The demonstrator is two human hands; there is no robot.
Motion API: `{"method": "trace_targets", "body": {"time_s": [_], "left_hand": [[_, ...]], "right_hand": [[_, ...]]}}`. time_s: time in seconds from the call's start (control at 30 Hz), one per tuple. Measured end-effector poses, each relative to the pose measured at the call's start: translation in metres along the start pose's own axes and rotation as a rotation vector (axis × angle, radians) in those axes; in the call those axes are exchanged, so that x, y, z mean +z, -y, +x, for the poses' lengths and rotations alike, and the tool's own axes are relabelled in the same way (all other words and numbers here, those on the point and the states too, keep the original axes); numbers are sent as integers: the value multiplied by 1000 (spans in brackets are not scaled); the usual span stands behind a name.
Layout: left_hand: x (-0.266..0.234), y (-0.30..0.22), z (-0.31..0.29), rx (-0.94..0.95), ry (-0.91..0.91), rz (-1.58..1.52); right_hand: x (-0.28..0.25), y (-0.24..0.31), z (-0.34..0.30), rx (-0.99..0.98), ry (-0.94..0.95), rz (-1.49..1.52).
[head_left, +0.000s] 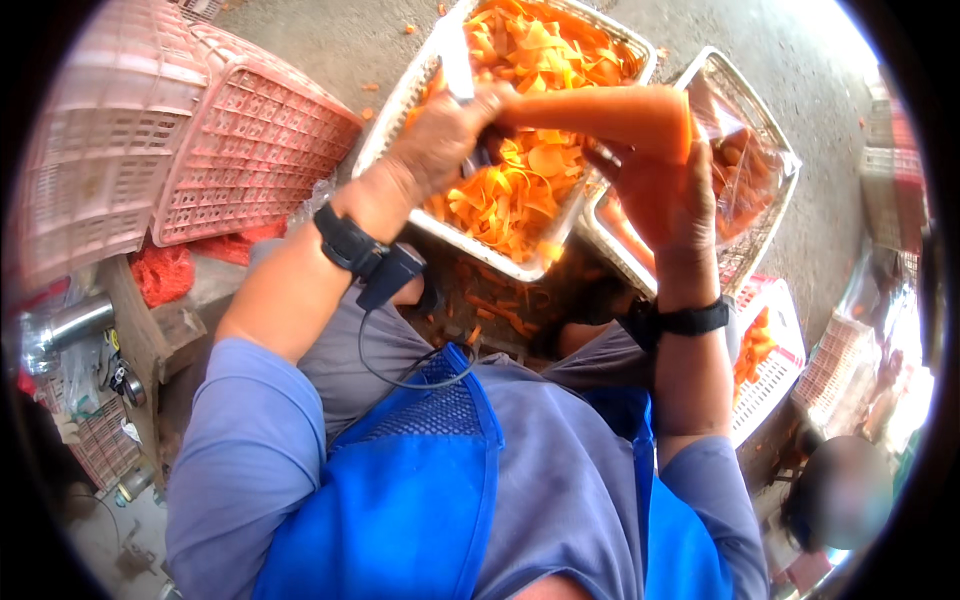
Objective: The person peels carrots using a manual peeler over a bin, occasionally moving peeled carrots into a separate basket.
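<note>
My left hand [445, 135] is closed around a tool with a pale flat blade [455, 62]; a dark part shows below its fingers, and its exact kind is blurred. Those same fingers are at the narrow end of a large orange carrot [605, 110], which lies nearly level. At the thick end my right hand [670, 195] supports the carrot from below, fingers curled around it. Beneath both hands stands a white crate [500, 262] heaped with orange carrot peelings [545, 50].
To the right, another crate [790, 185] holds a clear plastic bag [735, 165] with orange contents. A white basket [765, 390] with carrot pieces sits by my right forearm. Pink crates [255, 140] are stacked at left, near a wooden bench [165, 330]. Peelings litter the floor.
</note>
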State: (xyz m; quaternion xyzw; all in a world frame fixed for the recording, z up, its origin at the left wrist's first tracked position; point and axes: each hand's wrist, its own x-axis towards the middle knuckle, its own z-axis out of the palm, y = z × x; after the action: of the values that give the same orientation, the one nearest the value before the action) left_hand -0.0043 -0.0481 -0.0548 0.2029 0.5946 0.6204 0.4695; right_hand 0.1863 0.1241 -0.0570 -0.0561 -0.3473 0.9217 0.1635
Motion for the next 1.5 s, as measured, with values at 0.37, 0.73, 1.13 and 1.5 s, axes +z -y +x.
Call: {"method": "trace_targets", "body": {"time_s": [0.37,0.73,1.13,1.5], "left_hand": [[-10,-27,-2,276,-81,531],[-28,10,11,78,175,1271],[-6,-50,13,237,17,193],[20,-48,11,238,215,464]], "right_hand": [[27,-11,-3,305,-100,-1108],[33,-8,-11,237,-48,-889],[15,-39,-8,447,-223,-38],[10,-51,-6,447,-290,315]]}}
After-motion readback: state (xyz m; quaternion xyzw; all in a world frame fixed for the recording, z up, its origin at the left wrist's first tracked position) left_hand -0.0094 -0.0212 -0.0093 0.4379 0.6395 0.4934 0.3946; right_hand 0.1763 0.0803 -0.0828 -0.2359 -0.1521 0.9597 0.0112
